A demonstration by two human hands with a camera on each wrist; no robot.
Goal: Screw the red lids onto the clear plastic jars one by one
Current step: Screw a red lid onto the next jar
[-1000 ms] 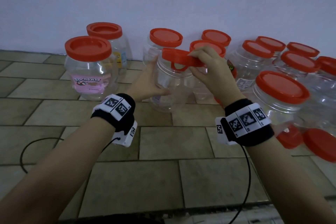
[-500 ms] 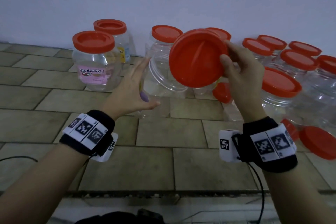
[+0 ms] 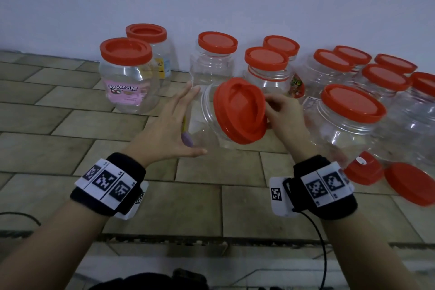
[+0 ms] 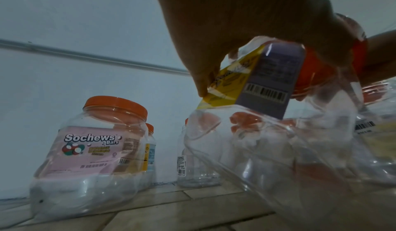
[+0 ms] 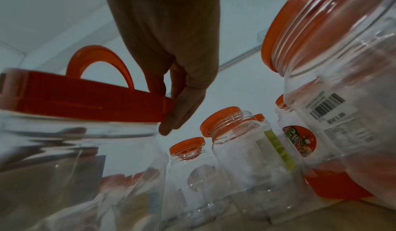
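A clear plastic jar (image 3: 209, 125) leans with its mouth toward me on the tiled floor. A red lid (image 3: 237, 110) with a loop handle sits tilted over that mouth. My left hand (image 3: 174, 125) lies against the jar's left side, fingers straight and thumb spread. In the left wrist view the left hand (image 4: 235, 23) presses on the jar's yellow and purple label (image 4: 268, 75). My right hand (image 3: 280, 110) pinches the lid's right rim with curled fingers. From the right wrist the lid (image 5: 85, 99) rests on the jar's neck (image 5: 75, 133), with fingertips (image 5: 171, 116) at its edge.
Several capped jars stand along the white wall, among them a pink-labelled Sochews jar (image 3: 128, 77) at the left. A big capped jar (image 3: 346, 120) stands close beside my right hand. Two loose red lids (image 3: 363, 172) (image 3: 414, 183) lie on the floor at the right. A black cable (image 3: 322, 242) hangs from my right wrist.
Half a second ago my right hand held the lid up, facing me, away from the jar. It has since come down onto the tilted jar's mouth. My left hand stays on the jar.
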